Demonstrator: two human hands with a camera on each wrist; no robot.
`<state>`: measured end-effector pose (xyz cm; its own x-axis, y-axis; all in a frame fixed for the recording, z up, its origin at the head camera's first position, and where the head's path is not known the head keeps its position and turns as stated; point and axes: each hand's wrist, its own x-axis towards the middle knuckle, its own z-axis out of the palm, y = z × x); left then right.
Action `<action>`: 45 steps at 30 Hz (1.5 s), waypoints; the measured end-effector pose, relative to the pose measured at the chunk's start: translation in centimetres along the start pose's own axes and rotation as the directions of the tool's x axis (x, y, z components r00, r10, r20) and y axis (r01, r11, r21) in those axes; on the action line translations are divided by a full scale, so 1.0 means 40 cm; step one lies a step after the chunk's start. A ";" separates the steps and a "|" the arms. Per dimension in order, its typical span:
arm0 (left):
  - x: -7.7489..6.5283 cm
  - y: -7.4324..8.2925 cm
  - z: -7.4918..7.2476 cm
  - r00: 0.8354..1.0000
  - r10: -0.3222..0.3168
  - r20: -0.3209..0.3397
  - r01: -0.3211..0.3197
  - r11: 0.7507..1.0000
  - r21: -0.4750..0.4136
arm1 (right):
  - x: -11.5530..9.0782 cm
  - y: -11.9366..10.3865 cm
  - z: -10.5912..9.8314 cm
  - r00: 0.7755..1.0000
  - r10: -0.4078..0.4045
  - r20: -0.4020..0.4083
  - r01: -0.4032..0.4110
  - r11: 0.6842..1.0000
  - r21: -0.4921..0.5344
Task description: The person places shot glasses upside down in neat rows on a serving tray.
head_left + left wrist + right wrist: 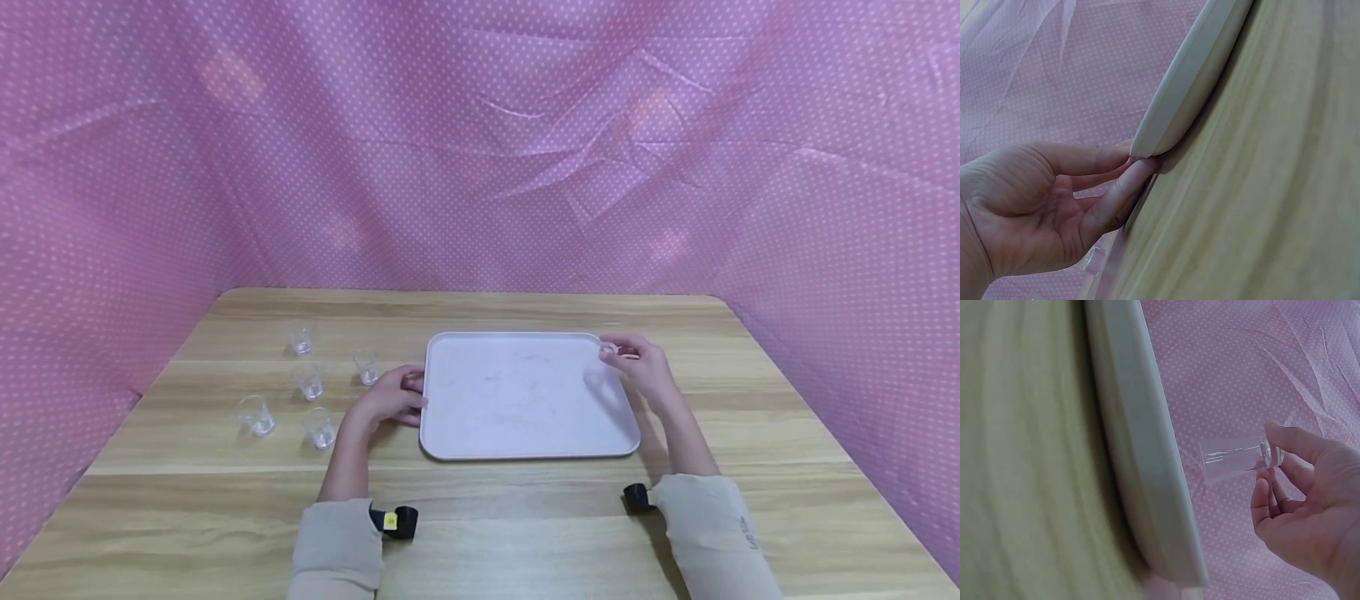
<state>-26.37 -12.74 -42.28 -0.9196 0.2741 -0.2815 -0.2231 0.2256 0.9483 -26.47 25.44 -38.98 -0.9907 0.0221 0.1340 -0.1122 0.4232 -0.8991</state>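
A pale rectangular tray (525, 408) lies on the wooden table. At its left side my left hand (388, 400) pinches the rim between thumb and fingers, which the left wrist view shows closely. My right hand (643, 368) is at the tray's far right corner. Between its thumb and fingertips it holds a small clear shot glass (1232, 459) by the thick base. The glass is turned over, its mouth facing down toward the tray; the right wrist view shows a gap between the glass and the tray rim (1154, 450).
Several more clear shot glasses stand upright left of my left hand, among them a near one (319, 427), a leftmost one (257, 415) and a far one (301, 340). A pink dotted curtain (480, 167) surrounds the table (510, 533) at the back and sides.
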 end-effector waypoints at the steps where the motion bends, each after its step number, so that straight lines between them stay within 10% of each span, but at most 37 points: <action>1: 0.000 0.000 0.000 1.000 0.001 0.000 -0.001 1.000 0.000 | -0.007 -0.013 0.003 1.000 0.008 0.009 -0.008 1.000 -0.005; 45: -0.010 -0.004 0.009 1.000 0.013 -0.005 -0.013 1.000 0.011 | -0.005 0.070 -0.079 0.979 0.058 0.195 -0.046 0.997 -0.067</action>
<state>-25.86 -12.55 -42.38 -0.9240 0.2723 -0.2684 -0.2075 0.2325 0.9502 -26.33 29.49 -40.21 -0.9914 -0.1305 -0.0021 -0.0615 0.4815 -0.8743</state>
